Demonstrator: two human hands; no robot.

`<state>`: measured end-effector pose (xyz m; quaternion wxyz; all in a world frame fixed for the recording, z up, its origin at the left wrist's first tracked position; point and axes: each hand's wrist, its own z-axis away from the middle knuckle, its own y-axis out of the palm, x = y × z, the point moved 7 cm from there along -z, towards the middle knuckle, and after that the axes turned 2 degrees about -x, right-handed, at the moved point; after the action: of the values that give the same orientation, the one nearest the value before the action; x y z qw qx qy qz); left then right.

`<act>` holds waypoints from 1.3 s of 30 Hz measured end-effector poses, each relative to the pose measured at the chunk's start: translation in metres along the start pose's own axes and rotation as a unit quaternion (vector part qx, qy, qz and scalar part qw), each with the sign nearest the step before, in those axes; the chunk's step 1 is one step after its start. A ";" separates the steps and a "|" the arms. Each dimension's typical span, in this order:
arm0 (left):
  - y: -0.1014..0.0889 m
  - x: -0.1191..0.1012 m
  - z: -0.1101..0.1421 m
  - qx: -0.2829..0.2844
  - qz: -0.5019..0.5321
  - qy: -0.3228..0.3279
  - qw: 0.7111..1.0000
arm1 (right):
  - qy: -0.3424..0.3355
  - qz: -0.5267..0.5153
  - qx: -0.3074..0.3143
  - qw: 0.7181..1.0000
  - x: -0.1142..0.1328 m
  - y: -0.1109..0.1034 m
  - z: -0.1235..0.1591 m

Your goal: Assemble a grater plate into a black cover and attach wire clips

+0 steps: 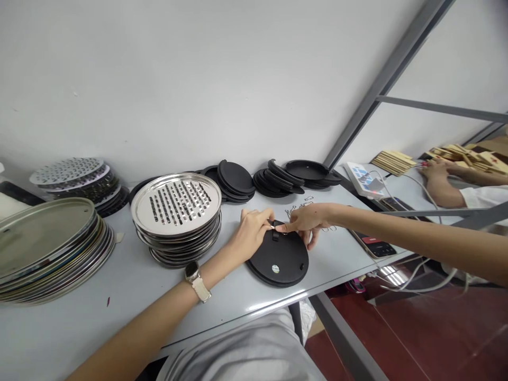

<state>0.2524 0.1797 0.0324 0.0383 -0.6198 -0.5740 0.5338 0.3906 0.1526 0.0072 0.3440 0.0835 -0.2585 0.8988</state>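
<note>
A round black disc [281, 259] lies near the table's front edge, with a small round sticker and a black tab near its far rim. At that tab a small shiny metal clip [272, 227] shows between my fingertips. My left hand [253, 228] is closed in a pinch at the clip from the left, a watch on its wrist. From the right, my right hand [305, 221] presses its thumb and finger against the clip, its other fingers curled by the disc's rim. Loose metal clips [304, 203] lie just behind the right hand, partly hidden.
Stacked perforated metal plates [178, 203] and oval plates [43, 243] stand to my left. Black round parts [238, 180] are piled along the wall. At right are a phone [375, 243], a power strip [363, 180], a grey metal frame [381, 90] and another person's hand [438, 177].
</note>
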 end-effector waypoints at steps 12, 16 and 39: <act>-0.003 -0.002 0.000 -0.006 -0.027 -0.003 1.000 | 0.023 -0.016 -0.017 0.999 0.002 -0.003 0.007; -0.004 -0.002 0.000 -0.007 -0.030 -0.010 0.999 | 0.022 -0.009 -0.018 1.000 0.002 -0.002 0.008; -0.003 0.001 -0.003 -0.014 0.012 0.015 1.000 | 0.024 0.054 -0.053 0.997 0.013 0.002 0.026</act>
<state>0.2524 0.1828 0.0349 0.0312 -0.6352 -0.5733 0.5167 0.3785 0.1455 0.0328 0.3046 0.0296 -0.3016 0.9030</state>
